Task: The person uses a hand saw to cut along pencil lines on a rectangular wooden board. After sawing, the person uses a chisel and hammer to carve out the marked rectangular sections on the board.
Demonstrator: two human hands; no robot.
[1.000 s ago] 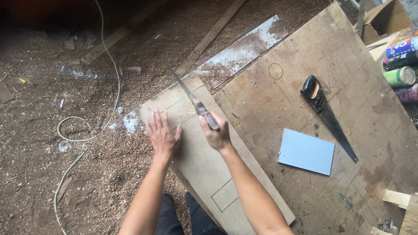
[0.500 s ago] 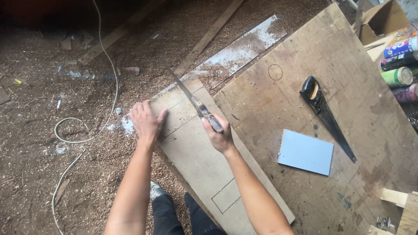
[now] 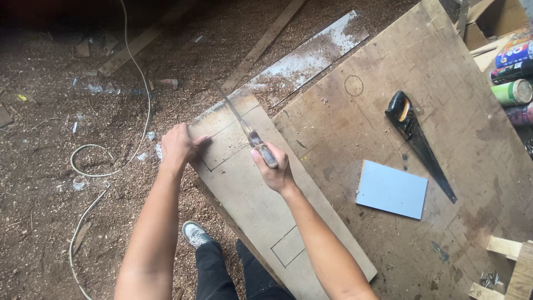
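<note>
A long brown board [image 3: 261, 211] lies slanted over the left edge of a plywood worktable [image 3: 444, 72]. Pencil lines mark rectangles on it. My right hand [image 3: 275, 169] grips the handle of a narrow hand saw [image 3: 244, 125] whose thin blade runs up and left across the board's far end. My left hand [image 3: 179, 145] presses on the board's left edge beside a marked rectangle, fingers curled over the edge.
A black-handled saw [image 3: 416, 139] and a pale blue rectangular panel [image 3: 392, 189] lie on the worktable. Spray cans [image 3: 513, 72] sit at the right edge, wood blocks [image 3: 508, 266] at lower right. The floor holds sawdust, a white cable [image 3: 111, 166] and loose planks [image 3: 266, 41]. My shoe [image 3: 195, 233] stands below the board.
My left hand slid from the board's middle to its left edge. My right hand with the saw shifted slightly toward me along the board.
</note>
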